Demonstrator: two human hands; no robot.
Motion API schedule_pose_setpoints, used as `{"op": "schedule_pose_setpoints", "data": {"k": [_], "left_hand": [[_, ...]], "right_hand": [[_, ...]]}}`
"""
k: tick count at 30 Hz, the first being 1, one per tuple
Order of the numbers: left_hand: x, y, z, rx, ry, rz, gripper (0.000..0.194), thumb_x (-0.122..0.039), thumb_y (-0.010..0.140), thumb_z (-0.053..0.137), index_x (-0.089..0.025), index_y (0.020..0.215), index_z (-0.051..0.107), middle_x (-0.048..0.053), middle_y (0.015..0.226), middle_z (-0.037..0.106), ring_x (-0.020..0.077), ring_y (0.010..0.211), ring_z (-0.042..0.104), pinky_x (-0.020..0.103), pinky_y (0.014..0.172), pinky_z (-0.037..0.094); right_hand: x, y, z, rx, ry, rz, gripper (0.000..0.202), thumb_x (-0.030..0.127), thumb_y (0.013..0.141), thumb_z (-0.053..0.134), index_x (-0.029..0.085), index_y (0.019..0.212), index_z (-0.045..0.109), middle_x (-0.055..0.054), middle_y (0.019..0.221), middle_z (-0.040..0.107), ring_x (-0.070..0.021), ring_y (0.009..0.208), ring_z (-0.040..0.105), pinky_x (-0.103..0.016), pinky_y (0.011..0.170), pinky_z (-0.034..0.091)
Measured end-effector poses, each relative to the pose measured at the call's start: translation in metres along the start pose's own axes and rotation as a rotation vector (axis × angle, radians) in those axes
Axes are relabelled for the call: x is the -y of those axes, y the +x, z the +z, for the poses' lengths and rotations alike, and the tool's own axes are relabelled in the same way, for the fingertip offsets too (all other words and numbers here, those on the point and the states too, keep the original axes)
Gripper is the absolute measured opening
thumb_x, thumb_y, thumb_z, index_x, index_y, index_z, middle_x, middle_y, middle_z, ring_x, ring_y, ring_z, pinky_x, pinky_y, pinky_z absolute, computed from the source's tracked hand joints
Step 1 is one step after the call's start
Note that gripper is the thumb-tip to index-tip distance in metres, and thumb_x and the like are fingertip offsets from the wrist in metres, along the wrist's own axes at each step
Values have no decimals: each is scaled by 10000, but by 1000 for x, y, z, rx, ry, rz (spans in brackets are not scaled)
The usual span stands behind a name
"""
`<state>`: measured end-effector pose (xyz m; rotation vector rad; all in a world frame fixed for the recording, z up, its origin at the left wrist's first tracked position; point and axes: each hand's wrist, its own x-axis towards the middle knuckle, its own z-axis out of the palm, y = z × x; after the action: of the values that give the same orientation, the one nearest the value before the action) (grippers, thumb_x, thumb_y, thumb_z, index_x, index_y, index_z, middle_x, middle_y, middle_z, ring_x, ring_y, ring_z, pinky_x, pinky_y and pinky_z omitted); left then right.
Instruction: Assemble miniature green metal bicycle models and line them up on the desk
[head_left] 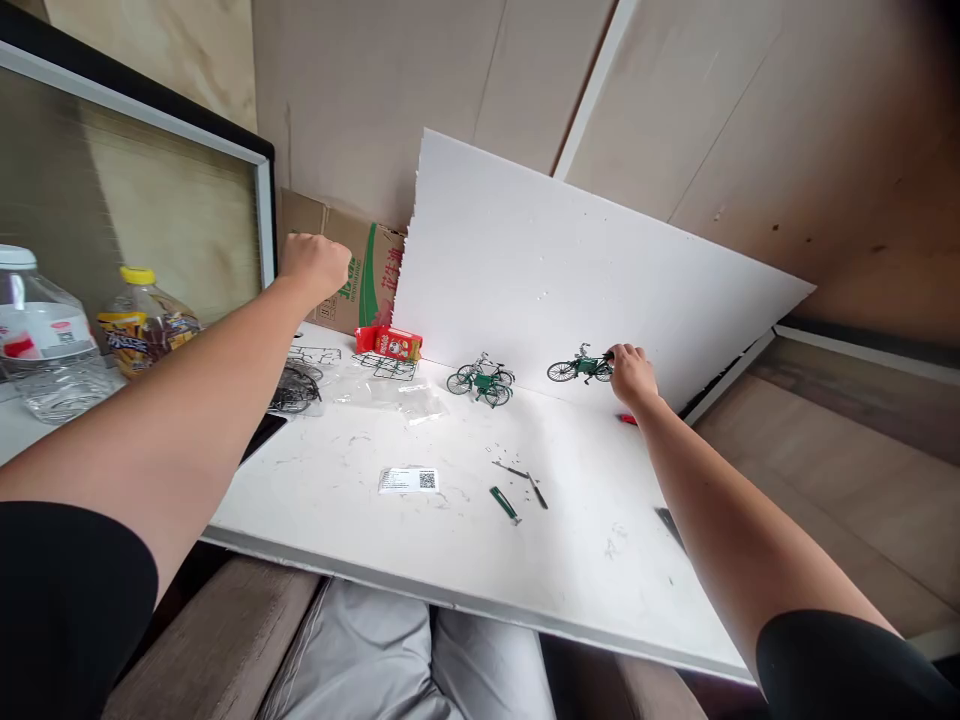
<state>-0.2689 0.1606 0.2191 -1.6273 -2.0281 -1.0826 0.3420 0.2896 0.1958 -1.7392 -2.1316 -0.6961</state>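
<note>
My right hand pinches one end of a small green and black model bicycle, held up in front of the white board. My fingers cover part of its right wheel. My left hand is raised in a closed fist by the cardboard box, and nothing sticks out of it. Between the hands, other small green model bicycles stand close together on the white table, overlapping in view. Nearer to me lie a green-handled tool and a pair of dark slim metal tools, with tiny scraps around them.
A white board leans at the back beside a cardboard box. A red packet, dark part frames, clear plastic bags and a black tangle lie at left. Bottles stand farther left. A printed label lies in front.
</note>
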Motion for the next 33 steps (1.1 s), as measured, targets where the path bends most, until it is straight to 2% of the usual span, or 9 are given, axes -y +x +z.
{"op": "schedule_pose_setpoints", "data": {"k": [2,5,10,16,21,28,33], "left_hand": [[6,1,-19,-17,24,-18,73,-143,807,655,-103,751,681,139,935,727,298,1208,562,530,1180,276],[9,4,-43,-66,79,-28,110,-165,822,653,-106,736,687,145,895,726,299,1207,559,519,1172,294],[-1,10,-65,-121,75,-31,118,-144,816,641,-106,718,695,145,873,729,297,1185,569,503,1151,312],[-24,23,-65,-161,-30,-22,110,-146,841,652,-117,745,697,118,901,753,250,1175,565,433,1147,305],[-42,31,-57,-155,-151,-26,113,-104,848,631,-129,761,700,115,981,758,248,1165,566,443,1149,285],[-59,31,-61,-129,31,5,186,-133,887,600,-69,946,764,146,1073,759,225,1087,585,429,1058,362],[-65,27,-63,-131,140,84,300,-177,906,545,11,997,761,221,1018,752,257,1014,594,471,955,425]], "right_hand": [[9,6,-10,-19,23,-24,387,57,973,365,180,1246,609,-189,1281,650,-339,1210,507,-434,893,437],[21,10,-19,-40,59,-59,389,47,973,376,192,1247,611,-182,1272,653,-329,1213,512,-415,891,445],[30,5,-27,-61,99,-115,362,60,983,385,202,1216,623,-182,1228,666,-323,1165,535,-410,862,463],[15,-2,-43,-75,81,-129,360,64,980,378,200,1201,627,-183,1205,665,-326,1156,541,-409,839,462],[-2,-5,-56,-94,47,-119,357,75,988,375,196,1209,628,-202,1207,664,-346,1169,542,-434,861,463],[-16,-14,-61,-156,1,-161,342,79,990,384,187,1197,635,-203,1185,680,-347,1139,566,-437,853,474],[-5,-19,-59,-185,53,-210,368,37,950,393,158,1184,650,-200,1152,685,-338,1078,578,-425,812,475]]}}
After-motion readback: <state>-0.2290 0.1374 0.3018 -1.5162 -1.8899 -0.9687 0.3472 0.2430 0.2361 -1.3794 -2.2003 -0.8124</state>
